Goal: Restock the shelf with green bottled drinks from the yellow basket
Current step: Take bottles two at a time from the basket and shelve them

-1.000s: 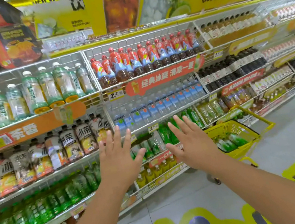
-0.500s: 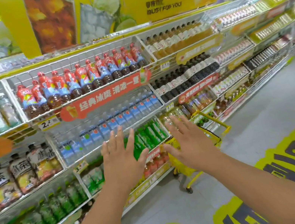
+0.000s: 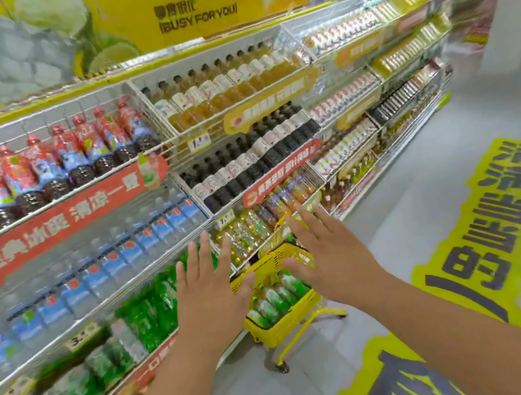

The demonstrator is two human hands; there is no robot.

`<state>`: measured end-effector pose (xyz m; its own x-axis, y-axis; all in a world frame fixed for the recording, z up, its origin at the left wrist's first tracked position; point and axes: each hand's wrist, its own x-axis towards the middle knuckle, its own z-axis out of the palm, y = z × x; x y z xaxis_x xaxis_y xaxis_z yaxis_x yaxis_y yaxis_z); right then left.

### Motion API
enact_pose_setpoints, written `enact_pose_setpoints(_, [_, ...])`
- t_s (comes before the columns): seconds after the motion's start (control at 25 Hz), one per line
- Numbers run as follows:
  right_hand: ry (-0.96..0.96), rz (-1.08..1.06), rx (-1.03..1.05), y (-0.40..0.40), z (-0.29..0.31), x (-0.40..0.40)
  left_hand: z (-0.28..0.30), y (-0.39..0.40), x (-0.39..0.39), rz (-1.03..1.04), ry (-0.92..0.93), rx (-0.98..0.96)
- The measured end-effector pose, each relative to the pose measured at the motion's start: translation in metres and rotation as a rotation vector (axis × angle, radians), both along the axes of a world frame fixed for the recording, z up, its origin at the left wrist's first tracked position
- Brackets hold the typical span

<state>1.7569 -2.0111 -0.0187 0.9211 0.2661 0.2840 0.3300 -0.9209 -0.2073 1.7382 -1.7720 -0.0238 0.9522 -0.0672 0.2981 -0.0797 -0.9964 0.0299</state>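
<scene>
Two hands are stretched out with straight, spread fingers, and neither holds anything. The left hand and the right hand hang in the air above the yellow basket, one on each side of it. Green bottled drinks lie inside the basket. The basket stands on the floor just beside the shelf, where more green bottles stand.

Both hands partly hide the yellow basket; motion blur makes the shelf labels unreadable
</scene>
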Motion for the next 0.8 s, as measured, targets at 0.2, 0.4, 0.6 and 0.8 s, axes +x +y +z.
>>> enact_pose_setpoints(0.2, [0.013,-0.031,-0.048,-0.027,-0.019,0.102,-0.023,-0.031,0.121,-0.057,-0.038,-0.057])
enact_pose_setpoints(0.4, [0.043,-0.073,-0.046,-0.049,-0.029,0.194,-0.038,-0.053,0.224,-0.059,0.029,-0.097])
enact_pose_setpoints(0.6, [0.076,-0.050,-0.047,-0.062,-0.038,0.268,-0.042,-0.067,0.288,-0.048,0.016,-0.108])
enact_pose_setpoints(0.8, [0.138,0.053,-0.047,-0.079,-0.065,0.352,-0.069,-0.071,0.333,0.098,0.044,-0.117])
